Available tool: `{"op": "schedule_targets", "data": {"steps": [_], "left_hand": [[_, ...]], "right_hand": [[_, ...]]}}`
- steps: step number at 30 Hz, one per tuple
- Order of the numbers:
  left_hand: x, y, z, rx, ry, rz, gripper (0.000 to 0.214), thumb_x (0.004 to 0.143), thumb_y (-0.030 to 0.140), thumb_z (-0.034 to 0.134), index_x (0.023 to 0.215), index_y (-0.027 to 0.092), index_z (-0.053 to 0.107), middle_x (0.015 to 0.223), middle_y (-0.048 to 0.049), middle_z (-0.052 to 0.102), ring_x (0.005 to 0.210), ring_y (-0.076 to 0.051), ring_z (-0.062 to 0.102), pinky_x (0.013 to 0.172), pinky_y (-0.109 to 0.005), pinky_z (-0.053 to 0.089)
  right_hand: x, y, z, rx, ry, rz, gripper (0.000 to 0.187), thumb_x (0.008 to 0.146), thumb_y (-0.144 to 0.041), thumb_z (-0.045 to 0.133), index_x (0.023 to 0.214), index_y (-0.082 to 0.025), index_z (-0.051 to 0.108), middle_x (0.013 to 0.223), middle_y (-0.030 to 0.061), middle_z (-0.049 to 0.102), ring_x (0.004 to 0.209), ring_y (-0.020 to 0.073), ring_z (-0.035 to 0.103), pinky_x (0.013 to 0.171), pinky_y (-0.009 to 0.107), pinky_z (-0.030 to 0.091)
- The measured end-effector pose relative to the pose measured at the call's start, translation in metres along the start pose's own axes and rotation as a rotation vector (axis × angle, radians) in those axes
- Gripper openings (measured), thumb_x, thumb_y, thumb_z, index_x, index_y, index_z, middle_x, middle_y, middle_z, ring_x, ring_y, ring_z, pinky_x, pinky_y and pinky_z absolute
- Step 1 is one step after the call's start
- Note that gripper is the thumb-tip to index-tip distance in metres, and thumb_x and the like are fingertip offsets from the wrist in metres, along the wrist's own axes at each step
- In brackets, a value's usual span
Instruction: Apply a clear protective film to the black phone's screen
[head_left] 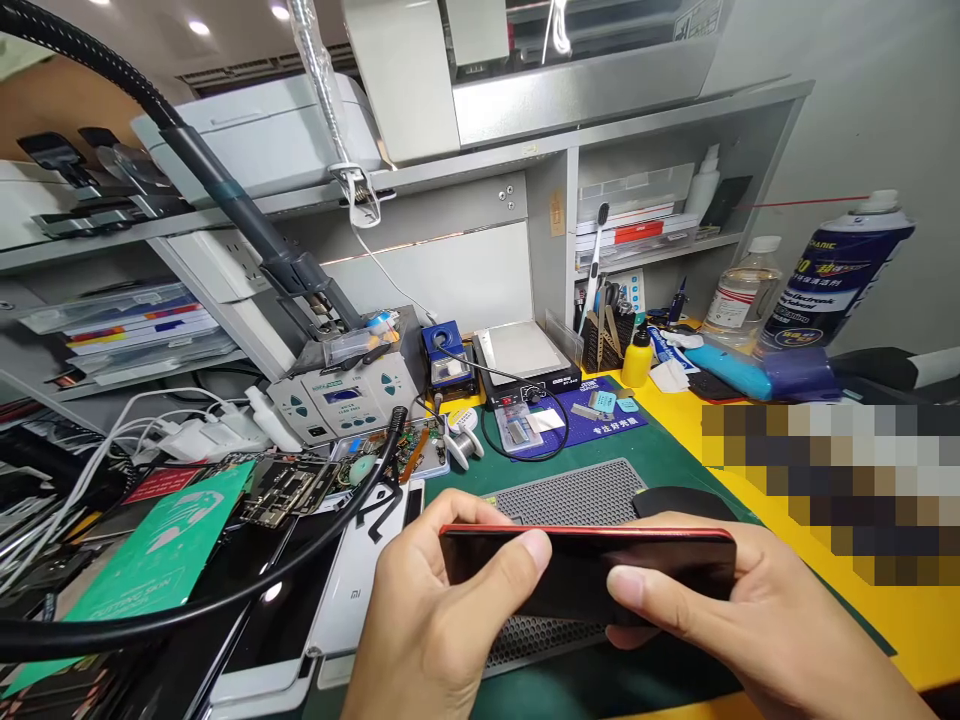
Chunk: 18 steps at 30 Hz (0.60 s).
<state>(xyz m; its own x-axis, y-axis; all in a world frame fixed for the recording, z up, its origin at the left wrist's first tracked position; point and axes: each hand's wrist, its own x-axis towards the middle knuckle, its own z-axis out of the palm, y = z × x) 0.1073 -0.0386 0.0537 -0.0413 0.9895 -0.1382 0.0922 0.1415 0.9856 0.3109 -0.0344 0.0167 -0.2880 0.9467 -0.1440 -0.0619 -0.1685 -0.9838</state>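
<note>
A smartphone (577, 575) with a dark screen and a red edge is held sideways above the bench, tilted so its screen faces me. My left hand (457, 610) grips its left end, with the thumb lying on the screen. My right hand (720, 600) grips the right end, its thumb also on the glass. Most of my other fingers are hidden behind the phone. Beneath it lies a grey perforated mat (570, 490) on a green work mat (675, 470).
At left are a hot-air station (352, 400), a black hose (300, 575), circuit boards (289, 490) and a white phone back (356, 590). Behind stand a solder spool (463, 445), a heating plate (529, 360) and a yellow bottle (637, 358). A spray can (832, 270) stands at right.
</note>
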Motion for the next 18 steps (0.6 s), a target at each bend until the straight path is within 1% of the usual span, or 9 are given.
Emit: {"op": "schedule_targets", "data": {"steps": [2,6,8,10,13,18], "left_hand": [[-0.0005,0.0005,0.0,-0.004,-0.006,0.013,0.029,0.078,0.046,0.073,0.081,0.02,0.06,0.073,-0.0009,0.061,0.08,-0.021,0.057,0.071,-0.031,0.04],[-0.0016,0.0002,-0.001,-0.063,-0.063,0.008,0.029,0.077,0.046,0.073,0.082,0.02,0.061,0.073,-0.0004,0.057,0.073,-0.017,0.048,0.073,-0.034,0.043],[-0.0018,-0.0005,-0.0012,-0.07,-0.064,-0.004,0.03,0.077,0.046,0.074,0.082,0.02,0.06,0.072,0.0002,0.054,0.072,-0.016,0.045,0.074,-0.035,0.044],[-0.0016,-0.0012,-0.0009,-0.069,-0.055,-0.003,0.03,0.077,0.046,0.074,0.082,0.02,0.06,0.072,0.0005,0.053,0.071,-0.016,0.045,0.075,-0.035,0.044],[-0.0003,-0.0019,-0.0003,-0.066,-0.045,-0.006,0.032,0.076,0.048,0.074,0.082,0.02,0.059,0.072,0.0005,0.054,0.072,-0.016,0.046,0.074,-0.034,0.043],[0.0029,-0.0025,-0.0013,-0.032,-0.054,-0.028,0.037,0.075,0.053,0.075,0.081,0.02,0.06,0.071,0.0001,0.055,0.075,-0.021,0.056,0.071,-0.036,0.042]], "right_hand": [[-0.0012,0.0016,-0.0005,-0.013,0.002,0.001,0.033,0.078,-0.036,0.083,0.11,-0.031,0.08,0.094,0.0001,0.078,0.073,0.0172,0.071,0.067,0.02,0.059],[-0.0005,0.0024,-0.0014,-0.034,0.036,-0.005,0.034,0.079,-0.043,0.082,0.111,-0.03,0.08,0.087,0.0004,0.077,0.071,0.0173,0.071,0.066,0.02,0.059],[0.0005,0.0027,-0.0019,-0.045,0.038,-0.005,0.035,0.08,-0.045,0.08,0.111,-0.03,0.08,0.085,0.001,0.077,0.07,0.0179,0.071,0.066,0.022,0.06],[0.001,0.0031,-0.0019,-0.049,0.032,-0.003,0.036,0.08,-0.046,0.08,0.112,-0.03,0.08,0.088,0.0019,0.077,0.071,0.0189,0.072,0.066,0.023,0.061],[0.0003,0.0034,-0.0002,-0.043,0.04,-0.006,0.035,0.08,-0.044,0.08,0.112,-0.03,0.08,0.093,0.0025,0.078,0.075,0.0209,0.073,0.067,0.025,0.062],[-0.0027,0.0038,0.0029,-0.024,0.057,-0.016,0.035,0.077,-0.042,0.083,0.11,-0.031,0.08,0.094,0.0022,0.079,0.075,0.0215,0.074,0.067,0.024,0.063]]}}
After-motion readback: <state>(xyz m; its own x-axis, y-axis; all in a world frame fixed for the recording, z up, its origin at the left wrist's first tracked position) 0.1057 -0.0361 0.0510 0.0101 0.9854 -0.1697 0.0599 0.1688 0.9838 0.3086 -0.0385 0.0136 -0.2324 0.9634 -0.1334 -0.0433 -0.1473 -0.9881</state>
